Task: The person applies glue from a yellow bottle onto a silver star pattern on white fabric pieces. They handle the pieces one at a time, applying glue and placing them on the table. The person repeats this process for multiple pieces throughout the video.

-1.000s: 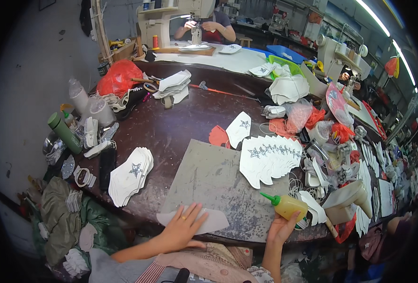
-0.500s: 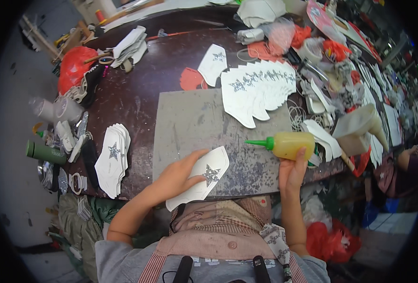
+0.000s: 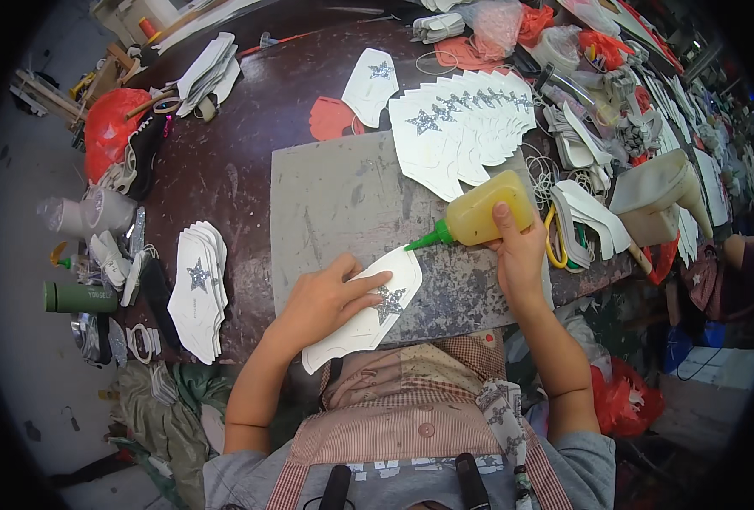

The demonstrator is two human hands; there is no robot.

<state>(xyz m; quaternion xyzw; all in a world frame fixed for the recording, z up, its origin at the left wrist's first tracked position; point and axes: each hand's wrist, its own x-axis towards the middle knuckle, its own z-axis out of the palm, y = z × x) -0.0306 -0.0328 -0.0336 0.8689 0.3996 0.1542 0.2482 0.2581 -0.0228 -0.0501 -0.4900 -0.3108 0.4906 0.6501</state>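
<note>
My left hand [image 3: 326,297] presses flat on a white cut piece [image 3: 368,319] with a glittery silver star, lying at the near edge of a grey work board [image 3: 343,195]. My right hand [image 3: 517,251] grips a yellow squeeze bottle of glue [image 3: 479,212]; its green nozzle points left and touches the top edge of the white piece. A fanned row of matching white star pieces [image 3: 462,127] lies across the board's far right corner. Another stack of the same pieces [image 3: 198,289] sits on the dark table to my left.
A single star piece [image 3: 370,83] and a red cutout [image 3: 332,117] lie beyond the board. Yellow-handled scissors [image 3: 554,240] and white strips sit right of my right hand. A green bottle [image 3: 77,297], a red bag [image 3: 109,127] and scraps crowd the left edge.
The view has tilted down and closer. My right hand has brought the glue bottle left until the nozzle meets the white piece, which my left hand still holds down.
</note>
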